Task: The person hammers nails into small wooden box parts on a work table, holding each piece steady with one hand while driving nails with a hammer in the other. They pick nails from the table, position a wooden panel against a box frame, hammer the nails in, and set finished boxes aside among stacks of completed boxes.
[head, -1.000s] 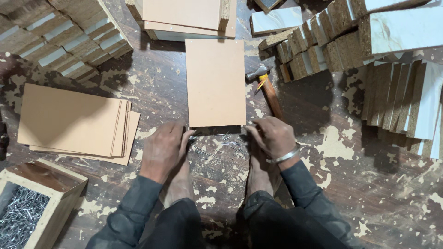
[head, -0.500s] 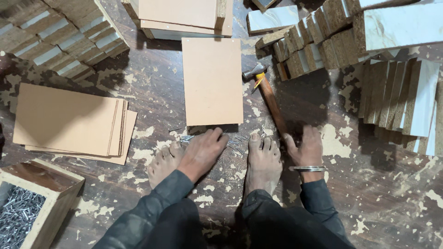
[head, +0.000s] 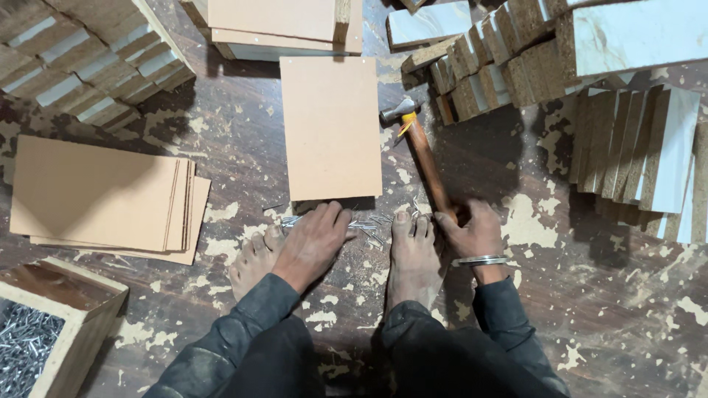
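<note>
Worker seated on the floor (head: pixel 560 295), viewed from above. The left hand (head: pixel 313 243) lay flat and open, fingers spread over a scatter of loose nails (head: pixel 365 223) just ahead of the worker's bare feet (head: pixel 413 254); no nail appeared pinched yet, so the step in hand was judged to be nail selection. The right hand (head: pixel 472 232) was closed around the lower end of the hammer (head: pixel 424 158) handle, whose head rested on the floor up and away from the knuckles.

Directly beyond the left fingertips lay a single square fibreboard panel (head: pixel 330 125), its near edge touching the nail scatter. Beyond it stood a stack of panelled boxes (head: pixel 284 26). Far to the left of the left hand sat a loose pile of thin sheets (head: pixel 103 195), and nearer the elbow an open wooden box of nails (head: pixel 44 324). Beyond and to the right of the right hand, rows of particleboard strips (head: pixel 634 151) stood on edge.

A next move would call for one nail pinched upright. Open floor remained right of the hammer; strips bounded the swing further out.
</note>
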